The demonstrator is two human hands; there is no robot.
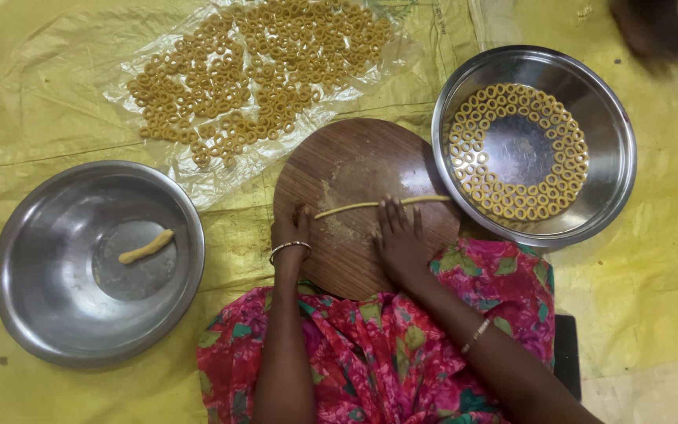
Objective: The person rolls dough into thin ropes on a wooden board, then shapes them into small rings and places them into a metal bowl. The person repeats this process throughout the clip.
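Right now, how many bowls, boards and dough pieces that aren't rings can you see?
Steel bowls: 2, the left bowl and the right bowl
Round wooden boards: 1, the board
Dough pieces not shaped into rings: 2, the long rope under both hands and the short piece in the left bowl
Total: 5

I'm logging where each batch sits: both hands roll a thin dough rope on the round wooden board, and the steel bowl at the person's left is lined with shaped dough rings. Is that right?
Not quite. The head view shows the left steel bowl holds only one short dough piece; the dough rings line the right steel bowl. The rest holds: left hand and right hand roll the dough rope on the round wooden board.
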